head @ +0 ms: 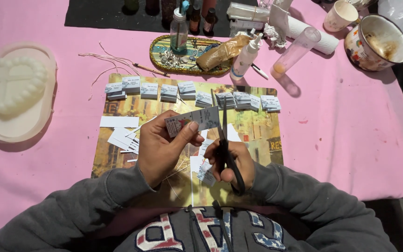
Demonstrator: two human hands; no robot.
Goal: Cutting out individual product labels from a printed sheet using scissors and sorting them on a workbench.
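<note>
At centre frame, above the picture mat [257, 135], the left hand [162, 149] pinches a printed paper strip [193, 121] — light, floppy, best held close to the cut — while the right hand [232, 163], fingers closed through the handles, works black scissors [225, 140] against its right end.

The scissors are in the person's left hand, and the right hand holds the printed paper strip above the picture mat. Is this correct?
Not quite: the hands are swapped. In the head view the scissors are in the right hand, and the left hand holds the printed paper strip. The rest is right: both are above the picture mat.
</note>
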